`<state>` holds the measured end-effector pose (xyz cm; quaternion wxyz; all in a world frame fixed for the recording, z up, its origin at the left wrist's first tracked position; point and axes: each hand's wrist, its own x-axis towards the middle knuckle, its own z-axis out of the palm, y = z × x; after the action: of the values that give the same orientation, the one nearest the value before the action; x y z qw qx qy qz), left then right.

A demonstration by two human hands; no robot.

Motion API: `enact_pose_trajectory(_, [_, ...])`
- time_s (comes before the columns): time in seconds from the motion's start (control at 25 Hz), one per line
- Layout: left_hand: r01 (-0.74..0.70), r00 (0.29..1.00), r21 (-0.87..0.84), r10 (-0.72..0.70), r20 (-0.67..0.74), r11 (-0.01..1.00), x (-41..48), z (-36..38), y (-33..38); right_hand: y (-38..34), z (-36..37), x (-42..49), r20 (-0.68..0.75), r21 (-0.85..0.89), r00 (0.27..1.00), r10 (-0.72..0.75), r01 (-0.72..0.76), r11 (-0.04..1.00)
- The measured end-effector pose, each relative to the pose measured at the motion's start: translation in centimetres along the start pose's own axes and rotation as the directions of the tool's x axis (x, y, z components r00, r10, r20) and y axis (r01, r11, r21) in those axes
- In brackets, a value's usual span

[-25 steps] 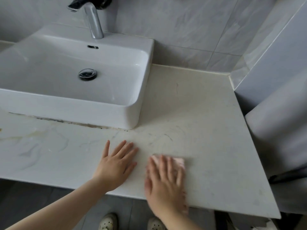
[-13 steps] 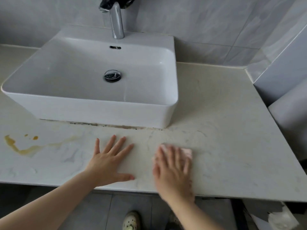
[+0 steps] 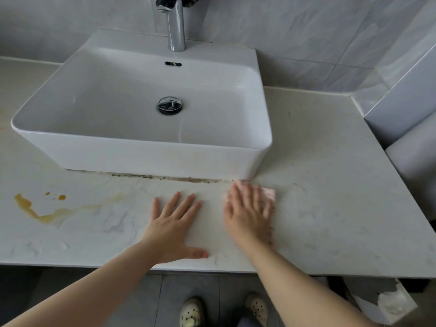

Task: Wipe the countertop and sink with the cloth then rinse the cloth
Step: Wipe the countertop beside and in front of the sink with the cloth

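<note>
Cloth (image 3: 269,194) lies under the right hand (image 3: 248,217), fingers straight; left hand (image 3: 173,228) rests on countertop (image 3: 330,208), fingers spread.

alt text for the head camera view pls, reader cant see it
A person's right hand presses a pink cloth flat on a pale countertop, just in front of the white sink at its right corner, with the left hand flat beside it. An orange-brown spill lies far left on the countertop, and a chrome tap stands behind the sink.

Chrome tap (image 3: 175,27) stands before grey tiles (image 3: 295,31); amber spill (image 3: 47,219) left, pale shoes (image 3: 192,311) below.
</note>
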<state>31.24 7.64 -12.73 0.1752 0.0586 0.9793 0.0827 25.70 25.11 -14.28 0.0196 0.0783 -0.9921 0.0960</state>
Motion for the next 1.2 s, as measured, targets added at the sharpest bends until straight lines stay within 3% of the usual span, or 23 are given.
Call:
enact_pose_trajectory(0.08, [0.024, 1.0, 0.01, -0.024, 0.01, 1.0, -0.1, -0.2, 0.1, -1.2, 0.5, -0.9, 0.059, -0.025, 0.952, -0.301, 0.303, 0.953])
enact_pose_trajectory(0.16, [0.042, 0.999, 0.02, -0.042, 0.024, 0.999, -0.1, -0.4, 0.2, 1.7, 0.2, -0.9, 0.13, -0.079, 0.925, -0.357, 0.368, 0.926])
enact_pose_trajectory(0.2, [0.043, 0.998, 0.019, -0.044, 0.036, 0.999, -0.1, -0.4, 0.3, 3.5, -0.3, -0.7, 0.116, -0.082, 0.953, -0.279, 0.289, 0.954])
enact_pose_trajectory(0.28, [0.035, 0.998, 0.014, -0.036, 0.05, 0.999, -0.1, -0.5, 0.2, 6.6, -1.1, 0.1, 0.069, -0.085, 0.996, 0.058, -0.052, 0.995])
enact_pose_trajectory(0.36, [0.02, 0.997, 0.01, -0.021, 0.069, 1.0, -0.1, -0.7, 0.2, 5.8, -1.2, 1.0, 0.063, -0.062, 0.959, 0.276, -0.272, 0.96])
enact_pose_trajectory(0.4, [0.016, 0.997, 0.008, -0.016, 0.077, 1.0, -0.1, -0.8, 0.2, 3.8, -0.8, 0.6, 0.045, -0.057, 0.967, 0.252, -0.249, 0.967])
enact_pose_trajectory(0.48, [0.016, 0.997, 0.005, -0.016, 0.081, 1.0, 0.1, -0.7, 0.1, -0.6, 0.0, -1.5, -0.003, -0.02, 0.999, -0.048, 0.048, 0.999])
enact_pose_trajectory(0.56, [0.005, 0.996, 0.011, -0.006, 0.086, 1.0, 0.1, -0.6, 0.0, -1.3, 0.8, -3.4, 0.055, -0.043, 0.94, -0.337, 0.339, 0.94])
enact_pose_trajectory(0.6, [0.002, 0.997, 0.006, -0.002, 0.08, 1.0, 0.1, -0.6, -0.1, 0.0, 0.3, -3.4, 0.106, -0.052, 0.927, -0.359, 0.366, 0.929])
enact_pose_trajectory(0.64, [0.005, 0.997, -0.001, -0.005, 0.076, 1.0, 0.1, -0.6, -0.1, 2.2, 0.0, -2.8, 0.11, -0.071, 0.943, -0.313, 0.322, 0.944])
enact_pose_trajectory(0.72, [0.007, 0.998, -0.001, -0.007, 0.069, 1.0, 0.0, -0.7, 0.0, 6.8, -1.1, -1.2, 0.073, -0.116, 0.995, -0.068, 0.077, 0.99])
enact_pose_trajectory(0.8, [0.009, 0.997, -0.006, -0.009, 0.072, 1.0, -0.1, -0.8, 0.1, 9.1, -1.5, 0.1, 0.046, -0.091, 0.976, 0.211, -0.206, 0.974])
enact_pose_trajectory(0.84, [0.01, 0.997, -0.012, -0.009, 0.072, 1.0, -0.1, -0.8, 0.2, 8.4, -1.4, 0.2, 0.027, -0.098, 0.967, 0.252, -0.249, 0.964])
enact_pose_trajectory(0.88, [0.01, 0.997, -0.016, -0.009, 0.073, 1.0, 0.0, -0.7, 0.2, 6.5, -1.2, -0.1, -0.039, -0.096, 0.981, 0.191, -0.194, 0.976])
enact_pose_trajectory(0.96, [0.023, 0.997, -0.02, -0.021, 0.067, 1.0, 0.1, -0.7, 0.2, 2.0, -0.2, -2.1, -0.031, -0.021, 0.993, -0.11, 0.109, 0.994])
enact_pose_trajectory(1.0, [0.032, 0.997, -0.017, -0.031, 0.068, 0.999, 0.0, -0.7, 0.2, 0.7, 0.3, -3.4, -0.01, -0.03, 0.955, -0.297, 0.296, 0.955])
enact_pose_trajectory(1.08, [0.04, 0.997, -0.029, -0.038, 0.065, 0.999, 0.0, -0.8, 0.3, 1.7, 0.0, -3.3, 0.061, -0.036, 0.885, -0.461, 0.464, 0.885])
enact_pose_trajectory(1.12, [0.04, 0.997, -0.026, -0.038, 0.074, 0.999, -0.1, -0.9, 0.3, 3.6, -0.2, -2.2, 0.053, -0.063, 0.901, -0.431, 0.434, 0.899])
enact_pose_trajectory(1.2, [0.05, 0.995, -0.003, -0.05, 0.089, 0.999, -0.1, -0.9, 0.4, 8.0, -0.5, -0.1, 0.004, -0.133, 0.978, -0.209, 0.208, 0.969])
